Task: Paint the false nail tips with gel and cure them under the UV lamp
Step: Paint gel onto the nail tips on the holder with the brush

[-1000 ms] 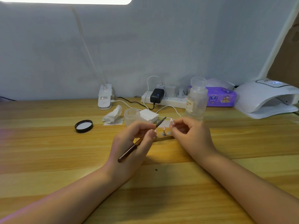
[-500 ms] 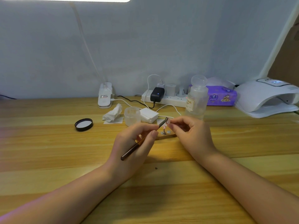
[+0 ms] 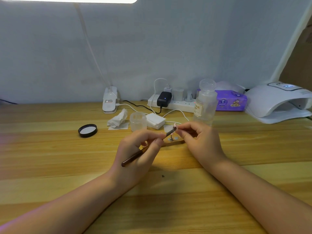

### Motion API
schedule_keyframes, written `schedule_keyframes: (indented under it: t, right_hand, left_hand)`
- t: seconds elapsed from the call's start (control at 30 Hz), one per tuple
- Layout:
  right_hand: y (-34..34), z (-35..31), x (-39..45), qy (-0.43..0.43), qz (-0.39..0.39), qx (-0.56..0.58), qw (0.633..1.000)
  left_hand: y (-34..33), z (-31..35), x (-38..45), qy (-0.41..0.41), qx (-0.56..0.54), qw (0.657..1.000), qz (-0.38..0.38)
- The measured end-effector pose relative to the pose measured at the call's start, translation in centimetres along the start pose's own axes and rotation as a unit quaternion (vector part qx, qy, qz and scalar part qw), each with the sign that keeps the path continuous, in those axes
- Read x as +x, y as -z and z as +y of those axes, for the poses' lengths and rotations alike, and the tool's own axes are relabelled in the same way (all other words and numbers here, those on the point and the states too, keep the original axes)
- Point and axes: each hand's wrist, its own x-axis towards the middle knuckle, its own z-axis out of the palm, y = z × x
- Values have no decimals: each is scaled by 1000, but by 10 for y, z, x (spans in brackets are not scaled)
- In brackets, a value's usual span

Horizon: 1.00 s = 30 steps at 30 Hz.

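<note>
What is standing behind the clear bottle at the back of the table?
Behind the clear bottle lies a purple wipes pack, with the white power strip running behind to its left. The bottle covers the pack's left end and the strip's right end.

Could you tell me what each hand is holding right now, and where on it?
The left hand grips the brush partway along its handle; the right hand pinches a false nail tip from behind, on what may be its stand.
</note>
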Motion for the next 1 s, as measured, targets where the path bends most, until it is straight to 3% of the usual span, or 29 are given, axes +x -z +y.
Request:
schedule_keyframes:
  t: [0.8, 1.0]
  right_hand:
    - [2, 4, 2, -42, 7, 35, 999]
    - [2, 7, 3, -75, 20, 35, 996]
  left_hand:
    - [1, 4, 2, 13, -4, 1000, -7]
    - [13, 7, 22, 39, -17, 998, 55]
